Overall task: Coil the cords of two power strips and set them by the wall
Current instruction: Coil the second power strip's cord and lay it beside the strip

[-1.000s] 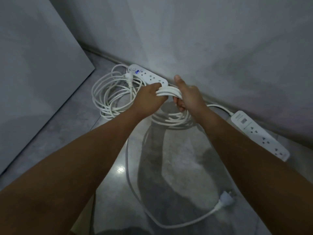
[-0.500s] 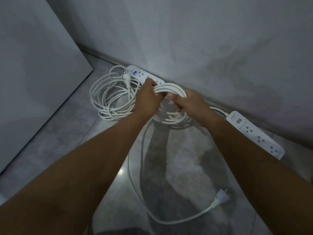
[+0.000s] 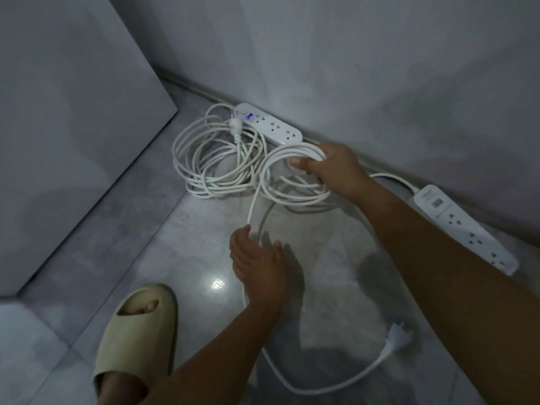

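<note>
A white power strip lies against the wall, its cord in a finished coil beside it on the floor. A second white power strip lies along the wall to the right. My right hand is shut on several loops of the second strip's cord, held just above the floor. The loose tail drops from the loops to my left hand, which hovers over it with fingers apart. The tail passes under that palm and curves to its plug on the floor.
A foot in a beige slide sandal stands at the lower left. A large grey panel leans at the left. The grey wall meets the glossy tiled floor along a dark skirting line.
My left hand has let go of the loops and dropped down along the loose tail. My right hand alone keeps the coil. The view tilted down and the sandal came into sight.
</note>
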